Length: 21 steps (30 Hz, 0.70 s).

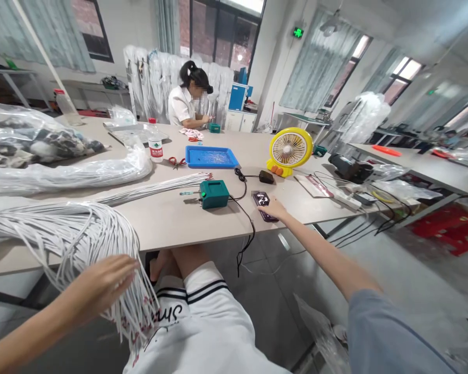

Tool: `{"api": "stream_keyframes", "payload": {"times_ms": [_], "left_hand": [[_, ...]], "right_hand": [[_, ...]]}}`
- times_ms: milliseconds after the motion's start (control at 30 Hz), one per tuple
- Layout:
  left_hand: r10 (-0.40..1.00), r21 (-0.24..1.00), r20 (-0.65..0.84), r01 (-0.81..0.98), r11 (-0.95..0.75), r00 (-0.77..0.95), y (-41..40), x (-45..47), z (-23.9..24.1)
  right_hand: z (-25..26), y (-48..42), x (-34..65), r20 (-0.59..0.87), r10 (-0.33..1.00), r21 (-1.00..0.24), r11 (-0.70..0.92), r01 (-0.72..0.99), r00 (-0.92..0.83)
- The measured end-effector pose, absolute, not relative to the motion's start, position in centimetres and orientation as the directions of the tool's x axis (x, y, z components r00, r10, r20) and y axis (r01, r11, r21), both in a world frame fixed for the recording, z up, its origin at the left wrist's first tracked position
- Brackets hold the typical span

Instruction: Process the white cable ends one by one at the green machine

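Note:
A large bundle of thin white wires [97,234] hangs over the table's front edge at left, with reddish ends drooping near my lap. My left hand [109,278] is over this hanging part, fingers stretched out and slightly blurred; I cannot tell whether it touches the wires. On the table at right, my right hand [273,209] is on a lit smartphone [262,199], fingers bent at its edge and one digit across the screen. A green box-shaped device [213,195] stands left of the phone. Behind it, a straight row of white wires [152,188] lies with its ends beside the device.
A blue tray [211,157], red-handled scissors [177,162], a water bottle [155,143] and a yellow fan [290,149] stand farther back. Black cables [251,228] hang off the front edge. Plastic-wrapped bundles [62,179] lie left. Another person [185,106] sits across the table.

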<state>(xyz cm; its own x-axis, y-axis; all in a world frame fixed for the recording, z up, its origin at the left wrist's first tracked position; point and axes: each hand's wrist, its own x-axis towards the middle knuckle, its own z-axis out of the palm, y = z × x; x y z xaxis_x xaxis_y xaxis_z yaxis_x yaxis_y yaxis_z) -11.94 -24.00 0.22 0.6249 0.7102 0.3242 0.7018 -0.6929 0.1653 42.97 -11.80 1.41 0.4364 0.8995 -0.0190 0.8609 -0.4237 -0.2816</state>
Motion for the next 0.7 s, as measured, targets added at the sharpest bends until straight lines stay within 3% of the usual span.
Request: {"api": "stream_keyframes", "payload": {"times_ms": [133, 300, 567, 700], "left_hand": [[0.778, 0.125, 0.379, 0.805, -0.58, 0.501, -16.3, -13.1, 1.9], [0.864, 0.089, 0.337, 0.901, -0.425, 0.374, -7.8, -10.4, 3.7], [0.832, 0.078, 0.205, 0.839, -0.539, 0.516, 1.4, -4.5, 2.5], [0.859, 0.057, 0.204, 0.87, -0.489, 0.47, 3.1, -3.3, 0.4]], "right_hand": [[1.2, -12.4, 42.3, 0.007, 0.893, -0.229, -0.436, 0.87, 0.45], [1.0, -11.8, 42.5, 0.016, 0.89, -0.192, -0.444, 0.875, 0.455], [0.6, -9.0, 44.8, 0.09, 0.879, -0.156, -0.453, 0.878, 0.469], [2.2, -8.3, 42.7, 0.209, 0.899, -0.184, -0.351, 0.918, 0.385]]}}
